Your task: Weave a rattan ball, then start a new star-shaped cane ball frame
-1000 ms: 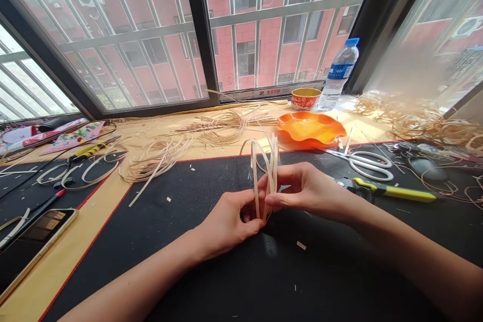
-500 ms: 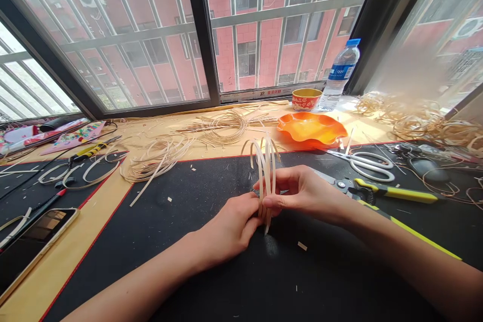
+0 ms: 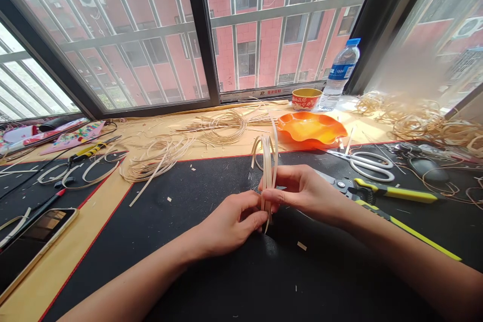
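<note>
The left hand (image 3: 230,224) and the right hand (image 3: 305,191) grip a bundle of pale strips (image 3: 268,156), which stands upright over the black mat (image 3: 181,201) on the desk, in front of the orange dish (image 3: 309,128). The left fingers are closed around its lower end, and the right fingers pinch it just above.

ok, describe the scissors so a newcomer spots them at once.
On the black mat under the window, look right of the right hand, which with the left hand pinches pale strips. The scissors lie in front of the orange dish; white loop handles set them apart from the yellow-handled cutter beside them.
</note>
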`<state>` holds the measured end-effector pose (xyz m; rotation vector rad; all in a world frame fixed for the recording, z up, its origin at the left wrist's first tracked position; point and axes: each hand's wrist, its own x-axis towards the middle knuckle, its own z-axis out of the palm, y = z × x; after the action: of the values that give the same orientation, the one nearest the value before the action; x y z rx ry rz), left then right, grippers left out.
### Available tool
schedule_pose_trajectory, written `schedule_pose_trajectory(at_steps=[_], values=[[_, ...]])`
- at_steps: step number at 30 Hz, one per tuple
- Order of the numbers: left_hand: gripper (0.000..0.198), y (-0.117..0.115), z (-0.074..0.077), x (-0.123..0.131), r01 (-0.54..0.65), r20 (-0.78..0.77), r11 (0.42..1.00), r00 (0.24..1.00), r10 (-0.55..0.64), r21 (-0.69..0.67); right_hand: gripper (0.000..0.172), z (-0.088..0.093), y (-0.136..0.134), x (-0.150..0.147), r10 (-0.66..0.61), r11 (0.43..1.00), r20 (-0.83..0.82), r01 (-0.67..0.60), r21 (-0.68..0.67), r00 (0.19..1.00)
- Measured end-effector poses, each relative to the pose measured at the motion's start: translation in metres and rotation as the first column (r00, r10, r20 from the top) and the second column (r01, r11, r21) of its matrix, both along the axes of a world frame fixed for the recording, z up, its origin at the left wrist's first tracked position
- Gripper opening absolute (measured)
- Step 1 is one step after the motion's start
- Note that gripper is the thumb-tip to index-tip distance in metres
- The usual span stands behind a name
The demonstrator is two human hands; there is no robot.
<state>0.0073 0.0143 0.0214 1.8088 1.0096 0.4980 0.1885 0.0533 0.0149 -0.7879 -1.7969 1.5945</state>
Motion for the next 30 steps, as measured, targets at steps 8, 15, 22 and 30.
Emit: schedule_pose_trajectory(at_steps=[8, 15, 22, 30], values=[[0.015, 0.002, -0.007, -0.003, -0.036, 0.013, 0.998, 0.999, 0.035, 0.059, 0.029, 0.003, 0.0, 0.002, -0.002, 0.999, 0.002, 0.002, 0.034, 1.0], [0.022, -0.001, -0.013, -0.003, -0.012, -0.057, 0.954, 0.998, 0.03, 0.299, 0.032, 0.002, 0.0, 0.004, 0.034, 0.999, -0.07, -0.033, 0.026, 0.997], [0.028, 0.001, -0.017, -0.008, 0.014, -0.245, 0.838, 0.959, 0.144, 0.546, 0.033, 0.01, -0.002, 0.001, -0.123, 0.985, 0.04, 0.117, 0.131, 0.992], [0.036, 0.0, -0.009, -0.006, 0.158, -0.543, 0.762, 0.79, 0.284, 0.629, 0.041, 0.006, 0.002, 0.002, -0.218, 0.975, 0.021, 0.219, -0.039, 0.976]])
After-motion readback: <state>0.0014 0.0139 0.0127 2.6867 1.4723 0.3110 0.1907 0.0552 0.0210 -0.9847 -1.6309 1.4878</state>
